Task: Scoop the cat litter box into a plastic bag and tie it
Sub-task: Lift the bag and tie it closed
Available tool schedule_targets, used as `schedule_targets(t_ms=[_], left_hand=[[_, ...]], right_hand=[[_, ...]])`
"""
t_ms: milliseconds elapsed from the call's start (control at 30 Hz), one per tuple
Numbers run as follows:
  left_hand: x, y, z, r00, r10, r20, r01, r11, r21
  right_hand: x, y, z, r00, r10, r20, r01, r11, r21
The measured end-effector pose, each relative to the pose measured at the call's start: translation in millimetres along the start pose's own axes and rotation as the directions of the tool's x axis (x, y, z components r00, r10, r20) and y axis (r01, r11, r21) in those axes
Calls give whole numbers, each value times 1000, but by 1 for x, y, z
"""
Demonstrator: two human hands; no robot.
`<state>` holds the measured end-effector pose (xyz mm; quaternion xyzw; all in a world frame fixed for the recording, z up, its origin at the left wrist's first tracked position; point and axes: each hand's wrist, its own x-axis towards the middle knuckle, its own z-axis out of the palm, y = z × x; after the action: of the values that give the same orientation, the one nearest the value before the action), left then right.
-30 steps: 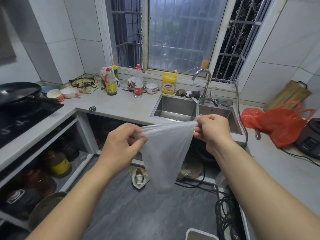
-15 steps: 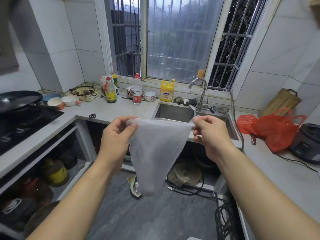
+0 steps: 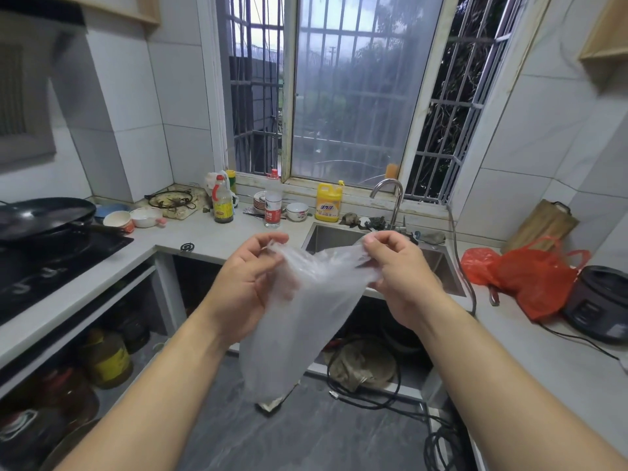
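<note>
Left fingers: my left hand [image 3: 249, 277] pinches one side of the mouth of the thin, clear plastic bag [image 3: 299, 321], thumb and fingertips curled closed on the film.
Right fingers: my right hand [image 3: 396, 266] pinches the other side of the mouth the same way, near the left one.
Bag: it hangs limp and crumpled from the two pinches, in the air in front of the steel sink [image 3: 339, 237] and lower than its rim. Whether the mouth is parted I cannot tell. I see nothing inside it.
Progress: as I judge it, I am only readying the bag. No litter box and no scoop are in view, so scooping and tying both remain.
Edges: the pale stone counter [image 3: 217, 237] runs left of the sink and turns toward me, with the black wok [image 3: 44, 215] well left of the sink. Right of the sink lie a crumpled red plastic bag [image 3: 530, 273] and a dark rice cooker [image 3: 599, 300].
Open room: the grey floor [image 3: 306, 436] in front of the sink is my free space, though black cables [image 3: 438, 447] trail along its right side.
</note>
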<state>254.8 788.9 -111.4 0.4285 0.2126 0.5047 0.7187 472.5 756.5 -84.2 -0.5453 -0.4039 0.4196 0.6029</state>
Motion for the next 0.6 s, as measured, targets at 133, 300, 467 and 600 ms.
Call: schedule_targets(t_ms=[133,300,467,600], left_hand=[[-7,5,4,994,79,77,-95,967,237],[-18,17,16,984,157,79,-176,893,415],[-21,27,6,957,241,-163,-190,942,278],[-22,34,-3,905,313,-289,-244,937,251]], right_hand=[[-11,-11,12,998,-21,67,20,1000,13],[-18,-25,25,993,-100,61,106,989,-103],[-18,-30,14,996,-73,-52,66,990,-121],[-28,-23,13,997,-79,16,80,986,-149]])
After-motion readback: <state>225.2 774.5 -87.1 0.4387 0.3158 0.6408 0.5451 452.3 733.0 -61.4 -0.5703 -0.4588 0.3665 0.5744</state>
